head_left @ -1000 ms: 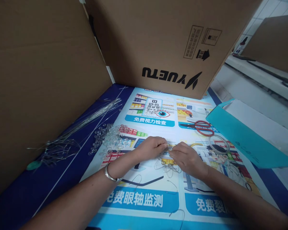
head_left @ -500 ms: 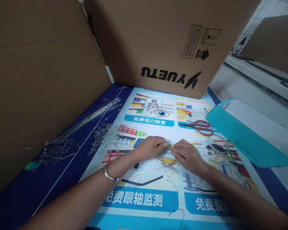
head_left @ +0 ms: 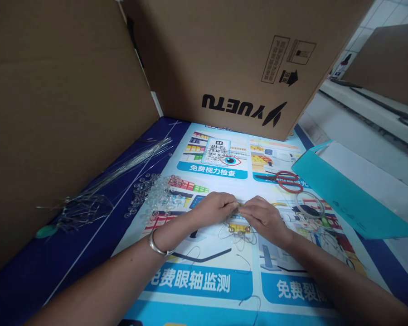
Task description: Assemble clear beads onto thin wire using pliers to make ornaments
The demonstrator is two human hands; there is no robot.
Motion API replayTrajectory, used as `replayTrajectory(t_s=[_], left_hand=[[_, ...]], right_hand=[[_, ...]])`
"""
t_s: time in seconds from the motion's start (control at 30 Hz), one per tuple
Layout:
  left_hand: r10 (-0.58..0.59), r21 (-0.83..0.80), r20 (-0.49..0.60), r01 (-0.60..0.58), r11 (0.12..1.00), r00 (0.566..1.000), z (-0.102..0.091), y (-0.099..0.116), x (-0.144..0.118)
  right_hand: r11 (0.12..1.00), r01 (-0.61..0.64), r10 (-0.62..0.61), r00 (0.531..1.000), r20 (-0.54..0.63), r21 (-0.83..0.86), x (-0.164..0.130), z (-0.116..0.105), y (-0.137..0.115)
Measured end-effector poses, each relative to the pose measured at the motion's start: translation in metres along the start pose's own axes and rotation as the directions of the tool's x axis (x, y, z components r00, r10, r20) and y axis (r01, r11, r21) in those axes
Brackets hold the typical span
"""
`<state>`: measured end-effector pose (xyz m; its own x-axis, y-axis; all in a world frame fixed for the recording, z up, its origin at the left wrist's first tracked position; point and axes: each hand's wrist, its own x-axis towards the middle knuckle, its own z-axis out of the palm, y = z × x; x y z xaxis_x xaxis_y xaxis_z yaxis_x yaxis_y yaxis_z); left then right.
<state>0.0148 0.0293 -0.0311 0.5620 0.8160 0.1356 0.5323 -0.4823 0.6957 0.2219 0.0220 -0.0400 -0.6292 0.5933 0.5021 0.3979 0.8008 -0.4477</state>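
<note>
From the head cam I've got the left hand [head_left: 213, 209] and right hand [head_left: 263, 219] meeting mid-desk, fingers of both pinched on a small wire piece [head_left: 238, 209] just above the poster [head_left: 204, 280]. Clear beads [head_left: 158, 195] sit near the left hand, red scissors [head_left: 287, 180] further back.

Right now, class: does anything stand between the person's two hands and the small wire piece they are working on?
Nothing visible does. The left hand and the right hand meet at the wire piece, fingers pinching it directly. The clear beads and the red scissors lie off to the sides on the poster.
</note>
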Motion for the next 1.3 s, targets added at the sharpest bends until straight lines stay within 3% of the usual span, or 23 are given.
replayTrajectory(t_s=[0.23,0.53,0.87,1.3], left_hand=[[0.007,0.032,-0.009,-0.007,0.999,1.000,0.000,0.003,-0.001],[-0.011,0.021,-0.004,0.011,1.000,1.000,0.000,0.001,-0.001],[-0.002,0.029,-0.002,0.002,1.000,1.000,0.000,0.002,-0.001],[-0.060,-0.042,-0.007,0.060,0.997,0.998,0.002,0.005,-0.003]], right_hand=[[0.996,0.063,-0.063,0.998,0.011,-0.066,-0.006,0.001,0.002],[0.997,0.056,-0.055,0.998,0.010,-0.052,-0.002,0.003,0.001],[0.993,-0.119,0.119,0.993,0.009,-0.012,0.005,-0.001,-0.002],[0.933,-0.331,0.332,0.943,0.019,0.141,0.007,-0.003,-0.004]])
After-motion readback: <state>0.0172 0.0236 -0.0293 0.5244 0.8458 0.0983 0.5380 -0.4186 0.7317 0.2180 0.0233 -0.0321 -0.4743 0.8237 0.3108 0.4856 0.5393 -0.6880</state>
